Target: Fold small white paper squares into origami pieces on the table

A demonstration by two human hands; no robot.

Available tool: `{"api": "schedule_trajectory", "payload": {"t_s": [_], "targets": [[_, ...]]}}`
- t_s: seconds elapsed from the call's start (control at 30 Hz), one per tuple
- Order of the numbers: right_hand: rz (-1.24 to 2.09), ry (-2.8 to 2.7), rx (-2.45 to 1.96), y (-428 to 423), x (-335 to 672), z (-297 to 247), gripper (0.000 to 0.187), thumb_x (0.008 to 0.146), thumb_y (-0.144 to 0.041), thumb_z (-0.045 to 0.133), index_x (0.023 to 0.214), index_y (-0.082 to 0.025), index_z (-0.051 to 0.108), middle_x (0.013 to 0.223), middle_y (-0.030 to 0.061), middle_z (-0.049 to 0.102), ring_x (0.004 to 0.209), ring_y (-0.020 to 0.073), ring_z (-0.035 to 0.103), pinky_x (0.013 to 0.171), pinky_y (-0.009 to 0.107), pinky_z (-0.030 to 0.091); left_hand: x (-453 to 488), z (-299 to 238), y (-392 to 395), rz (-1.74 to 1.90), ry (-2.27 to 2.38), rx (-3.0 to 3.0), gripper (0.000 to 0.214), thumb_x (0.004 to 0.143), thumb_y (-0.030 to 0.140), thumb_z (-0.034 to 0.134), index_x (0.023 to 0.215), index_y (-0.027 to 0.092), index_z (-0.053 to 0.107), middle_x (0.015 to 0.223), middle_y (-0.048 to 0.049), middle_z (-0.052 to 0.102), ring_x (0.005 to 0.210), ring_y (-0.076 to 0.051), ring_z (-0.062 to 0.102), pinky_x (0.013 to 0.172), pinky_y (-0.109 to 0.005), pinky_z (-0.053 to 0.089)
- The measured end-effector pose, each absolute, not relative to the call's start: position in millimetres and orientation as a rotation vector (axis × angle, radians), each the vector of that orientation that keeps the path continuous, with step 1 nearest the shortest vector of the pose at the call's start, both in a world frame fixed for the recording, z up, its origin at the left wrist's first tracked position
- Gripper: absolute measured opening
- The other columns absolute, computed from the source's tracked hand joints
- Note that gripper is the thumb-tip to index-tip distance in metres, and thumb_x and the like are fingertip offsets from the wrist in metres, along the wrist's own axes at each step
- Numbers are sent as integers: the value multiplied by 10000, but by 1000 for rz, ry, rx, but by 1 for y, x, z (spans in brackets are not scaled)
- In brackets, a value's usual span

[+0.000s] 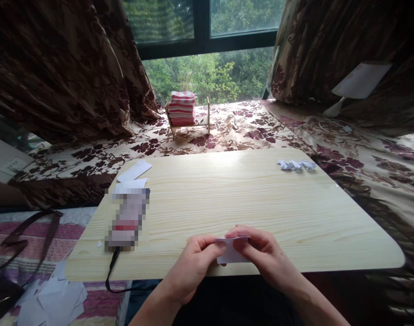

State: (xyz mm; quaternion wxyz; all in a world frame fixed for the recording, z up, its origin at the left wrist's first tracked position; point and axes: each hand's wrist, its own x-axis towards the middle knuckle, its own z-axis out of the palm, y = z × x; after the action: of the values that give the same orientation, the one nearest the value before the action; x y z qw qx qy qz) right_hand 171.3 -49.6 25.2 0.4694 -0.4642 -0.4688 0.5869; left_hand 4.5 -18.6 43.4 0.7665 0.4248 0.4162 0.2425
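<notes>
A small white piece of paper [231,251] is held up near the front edge of the wooden table [207,194]. My left hand [198,260] pinches its left side, thumb on the near face. On the right side, my right hand [261,249] grips the same paper, its thumb across the front and its fingers along the upper edge. The fingers behind the sheet are partly hidden. At the far right of the table lie several small folded paper pieces [295,165] in a row. White paper slips [135,171] lie at the far left.
A blurred-out, phone-like device [128,219] with a black cable [112,267] lies on the table's left side. More loose paper sheets [57,301] are piled on the striped bedding at lower left. Beyond the table stand a small rack with folded striped towels [182,108] and a lamp [361,81].
</notes>
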Motion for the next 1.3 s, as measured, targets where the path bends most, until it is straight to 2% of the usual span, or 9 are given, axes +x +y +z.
{"api": "schedule_trajectory", "payload": {"t_s": [0.13, 0.33, 0.77, 1.03, 1.3], "targets": [[1448, -1215, -1063, -49, 174, 28, 175, 863, -287, 564, 852, -233, 730, 736, 15, 588, 705, 143, 551, 626, 252, 428, 4, 44, -19, 454, 890, 933, 251, 820, 304, 577, 931, 131, 722, 719, -28, 570, 724, -132, 463, 675, -247, 376], [1406, -1285, -1068, -49, 177, 27, 180, 840, -173, 553, 776, -222, 714, 688, -10, 531, 673, 118, 505, 646, 241, 388, 4, 45, -19, 457, 854, 910, 233, 795, 204, 514, 805, 97, 722, 638, -20, 530, 658, -117, 458, 687, -256, 372], [1320, -1405, -1152, -50, 180, 30, 228, 805, -81, 550, 807, -238, 716, 723, -13, 560, 705, 117, 534, 671, 239, 386, 3, 45, -20, 487, 718, 704, 237, 743, 122, 467, 771, 62, 695, 672, -60, 583, 685, -134, 514, 748, -273, 410], [1156, -1616, -1172, -50, 183, 33, 305, 813, -44, 502, 881, -246, 721, 760, -1, 516, 716, 118, 523, 642, 232, 381, 4, 47, -22, 511, 690, 662, 212, 719, 95, 448, 718, 56, 657, 687, -82, 595, 716, -155, 524, 772, -294, 410], [1149, -1642, -1188, -50, 184, 34, 268, 832, -75, 504, 862, -237, 717, 778, 3, 504, 737, 120, 519, 661, 237, 390, 5, 44, -23, 529, 679, 607, 212, 674, 104, 459, 722, 49, 657, 697, -98, 606, 725, -169, 527, 783, -306, 401]]}}
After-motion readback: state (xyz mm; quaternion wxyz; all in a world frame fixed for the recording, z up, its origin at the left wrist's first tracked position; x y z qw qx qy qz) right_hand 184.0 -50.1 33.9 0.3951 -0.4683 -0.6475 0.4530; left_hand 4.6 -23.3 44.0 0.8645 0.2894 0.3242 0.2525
